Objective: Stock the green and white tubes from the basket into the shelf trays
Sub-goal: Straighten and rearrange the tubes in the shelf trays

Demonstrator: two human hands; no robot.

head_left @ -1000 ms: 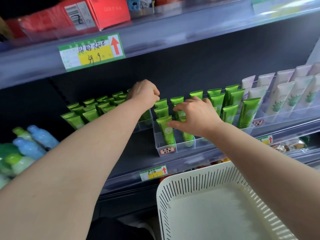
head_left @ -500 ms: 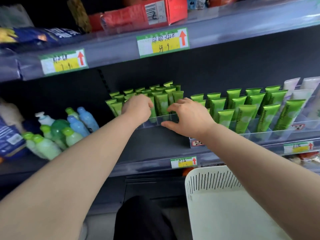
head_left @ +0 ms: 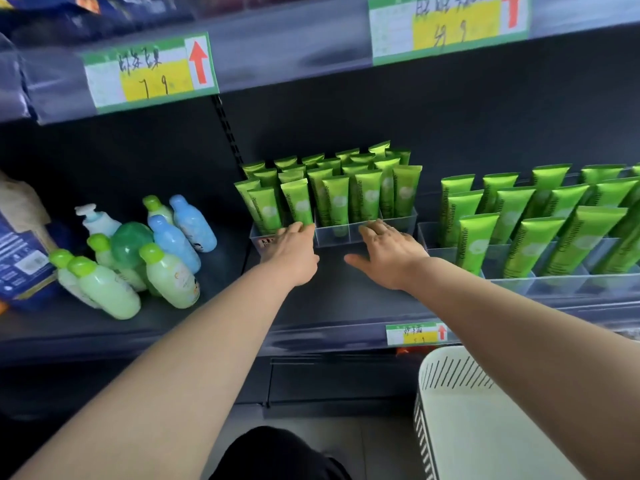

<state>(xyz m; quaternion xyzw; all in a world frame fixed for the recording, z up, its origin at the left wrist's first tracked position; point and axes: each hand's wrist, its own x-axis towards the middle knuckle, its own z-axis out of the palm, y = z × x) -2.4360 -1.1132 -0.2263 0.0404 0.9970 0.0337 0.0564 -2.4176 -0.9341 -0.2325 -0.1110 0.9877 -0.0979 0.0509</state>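
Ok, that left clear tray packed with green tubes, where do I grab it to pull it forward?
Grip the tray's low front wall, coming straight from the front, near both ends. The green tubes stand packed inside and block the top, and the next tray sits close on its right, so probably only that front lip is free.

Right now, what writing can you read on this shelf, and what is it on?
"7 9": left price tag, handwritten; characters above unreadable.
"Chamomile": down the green tubes.
"9": upper right price tag; rest blurred.
Too small to read: lower price tag, tray sticker, blue pack.
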